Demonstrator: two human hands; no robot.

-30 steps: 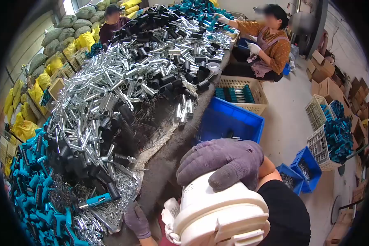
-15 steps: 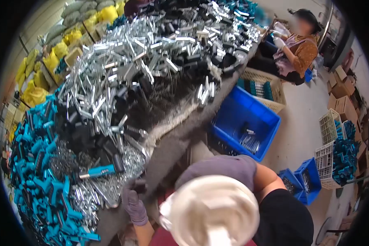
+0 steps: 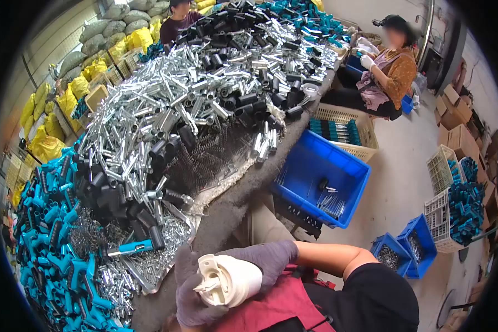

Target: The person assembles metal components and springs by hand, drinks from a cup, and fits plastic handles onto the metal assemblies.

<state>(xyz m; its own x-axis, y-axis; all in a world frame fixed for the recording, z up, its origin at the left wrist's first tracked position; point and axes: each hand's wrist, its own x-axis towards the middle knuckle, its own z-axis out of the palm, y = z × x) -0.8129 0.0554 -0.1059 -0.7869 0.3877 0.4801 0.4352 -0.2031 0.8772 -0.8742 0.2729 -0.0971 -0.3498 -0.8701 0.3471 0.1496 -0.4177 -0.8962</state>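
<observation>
A white cup with a lid lies tilted between my two gloved hands, near the bottom of the view. My right hand, in a grey glove, is wrapped round its far side and base. At the lid end, my left hand, also gloved, has its fingers closed against the cup's rim. A teal and black tool handle rests on the small metal parts just beyond my left hand.
The table holds heaped silver tubes, black sleeves, springs and teal handles. To the right stand a blue crate, a cream crate and smaller blue bins. One person sits at the upper right, another is behind the heap.
The cup has moved down and left, away from the camera, and looks smaller. My left hand has come up against it. The view has shifted, showing more of the person behind the heap.
</observation>
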